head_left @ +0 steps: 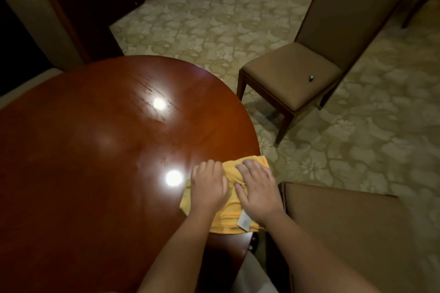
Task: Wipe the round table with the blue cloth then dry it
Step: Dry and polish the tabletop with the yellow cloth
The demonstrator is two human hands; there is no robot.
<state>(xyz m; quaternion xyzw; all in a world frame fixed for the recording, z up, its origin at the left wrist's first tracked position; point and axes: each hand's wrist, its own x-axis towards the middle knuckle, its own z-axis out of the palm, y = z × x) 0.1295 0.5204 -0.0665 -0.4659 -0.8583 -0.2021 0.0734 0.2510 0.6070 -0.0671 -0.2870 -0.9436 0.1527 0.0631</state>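
Yellow terry cloth [227, 211] lies folded at the round worktop's [95, 162] near-right edge, beside the chair [292, 83], under left hand [208, 189] and right hand [258, 191], both spread flat; drying likely wants even, overlapping strokes.

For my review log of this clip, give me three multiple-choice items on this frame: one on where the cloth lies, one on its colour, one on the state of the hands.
1. Where does the cloth lie on the round table?
A. at the centre
B. at the right edge, near the person
C. at the far edge

2. What colour is the cloth?
A. blue
B. white
C. yellow

3. How do the hands lie?
A. both flat on the cloth
B. one lifted off
C. both on bare wood

Answers:
1 B: the cloth reaches the rim beside the near chair.
2 C: it is yellow with a white tag.
3 A: the left hand and the right hand press it with straight fingers.
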